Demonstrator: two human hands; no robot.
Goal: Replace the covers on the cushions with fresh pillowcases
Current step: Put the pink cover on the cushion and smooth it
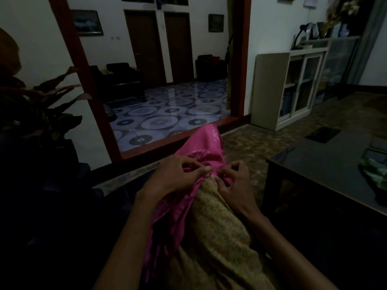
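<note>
A long cushion [217, 229] in yellowish patterned fabric lies along my lap, pointing away from me. A pink pillowcase [201, 145] is bunched over its far end and trails down its left side. My left hand [178, 174] pinches the pink cloth at the cushion's far end, thumb and fingers curled on it. Just to the right, my right hand [232, 181] has its fingers curled into the pink edge, against the cushion's tip. The two hands nearly touch. The cushion's far end is hidden under the cloth.
A dark glass-topped table [326, 164] stands close on the right. A white cabinet [293, 86] is against the far right wall. A dark plant [39, 107] fills the left. Ahead, a red-framed doorway [167, 141] opens onto a patterned tile floor. Brown carpet covers the floor.
</note>
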